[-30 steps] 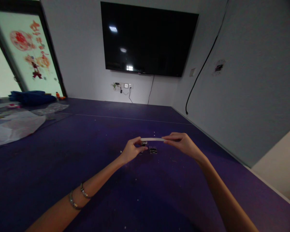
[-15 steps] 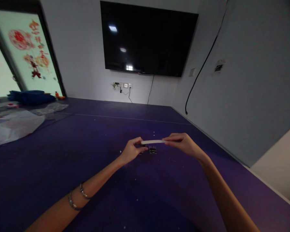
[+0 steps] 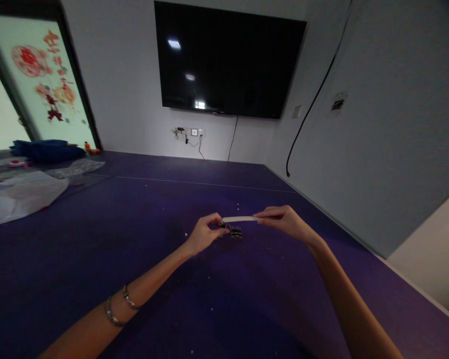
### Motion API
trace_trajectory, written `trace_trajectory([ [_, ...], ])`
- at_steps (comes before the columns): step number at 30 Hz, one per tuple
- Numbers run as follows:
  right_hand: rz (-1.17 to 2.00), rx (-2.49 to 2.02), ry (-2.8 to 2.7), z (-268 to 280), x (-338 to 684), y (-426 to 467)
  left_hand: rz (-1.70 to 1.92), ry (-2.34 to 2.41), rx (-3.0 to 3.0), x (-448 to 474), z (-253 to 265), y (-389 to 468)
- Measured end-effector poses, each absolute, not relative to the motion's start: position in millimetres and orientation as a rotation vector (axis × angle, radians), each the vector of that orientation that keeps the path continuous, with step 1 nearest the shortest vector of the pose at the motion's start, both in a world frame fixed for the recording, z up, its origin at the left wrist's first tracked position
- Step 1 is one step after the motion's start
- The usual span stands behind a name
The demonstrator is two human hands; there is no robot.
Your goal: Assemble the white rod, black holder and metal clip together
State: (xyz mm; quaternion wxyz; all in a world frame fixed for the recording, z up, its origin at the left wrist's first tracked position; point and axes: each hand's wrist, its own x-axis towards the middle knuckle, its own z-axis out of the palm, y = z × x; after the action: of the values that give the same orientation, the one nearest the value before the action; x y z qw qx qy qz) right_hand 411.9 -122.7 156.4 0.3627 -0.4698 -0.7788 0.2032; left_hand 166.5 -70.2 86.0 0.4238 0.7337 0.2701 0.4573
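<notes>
Purple surface (image 3: pixel 194 299), plastic sheet (image 3: pixel 27 196) L, module (image 3: pixel 236 232) mid — R hand (image 3: pixel 285 222) clamped on strip (image 3: pixel 240 219); L hand (image 3: pixel 205 232), can't tell.

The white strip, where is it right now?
In the head view, the white strip is below and slightly right of centre, between the left hand and the right hand, which pinches its end; a small dark part shows just below it.

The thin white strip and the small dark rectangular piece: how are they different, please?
The thin white strip is pale, while the small dark rectangular piece is mostly blackish. The strip looks long and narrow; the piece, short and boxy. The right hand pinches the strip, whereas the piece lies on the flat purple surface.
</notes>
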Motion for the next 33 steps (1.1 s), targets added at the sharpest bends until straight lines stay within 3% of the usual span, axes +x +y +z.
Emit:
trace_trajectory([
  [33, 0.597, -1.240, -1.989, 157, 425, -121, 1.145, 0.659, 1.827, 167, 91, -76],
])
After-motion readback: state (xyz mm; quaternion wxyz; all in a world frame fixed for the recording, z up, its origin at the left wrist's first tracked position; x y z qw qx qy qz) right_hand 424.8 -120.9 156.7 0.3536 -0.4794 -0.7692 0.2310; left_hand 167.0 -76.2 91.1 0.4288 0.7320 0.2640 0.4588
